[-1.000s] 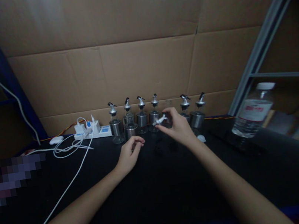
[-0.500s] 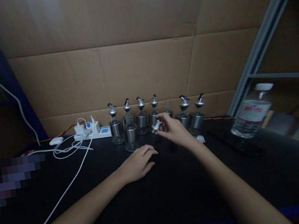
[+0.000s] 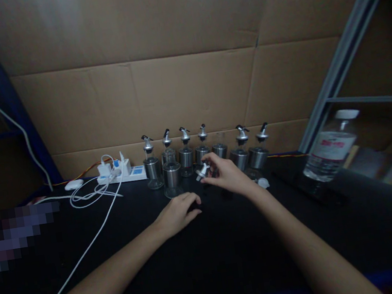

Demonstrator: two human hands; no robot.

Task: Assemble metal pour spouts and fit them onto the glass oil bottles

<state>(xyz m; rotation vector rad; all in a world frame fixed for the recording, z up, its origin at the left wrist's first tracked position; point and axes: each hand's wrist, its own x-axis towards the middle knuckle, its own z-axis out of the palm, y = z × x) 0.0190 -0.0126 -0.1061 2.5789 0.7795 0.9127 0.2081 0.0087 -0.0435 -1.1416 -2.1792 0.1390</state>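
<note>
My right hand (image 3: 228,175) pinches a silver pour spout (image 3: 203,171) between thumb and fingers, tilted, a little above the table. Left of it stands a glass bottle (image 3: 172,175) with a steel sleeve and a bare neck. My left hand (image 3: 177,214) rests on the black table just in front of that bottle, fingers loosely bent, thumb apart, holding nothing. Behind are several similar bottles, such as the one at the left end (image 3: 152,168), topped with spouts. One bottle (image 3: 220,150) in the back row shows no spout.
A white power strip (image 3: 137,173) with plugs and a looped white cable (image 3: 100,225) lies at the left. By my right wrist is a small translucent white piece (image 3: 263,183). A water bottle (image 3: 332,146) stands at the right. Cardboard (image 3: 194,88) closes the back.
My right hand has moved slightly left and down with the spout, nearer the bare-necked bottle. My left hand has drawn back a little and its fingers bend more.
</note>
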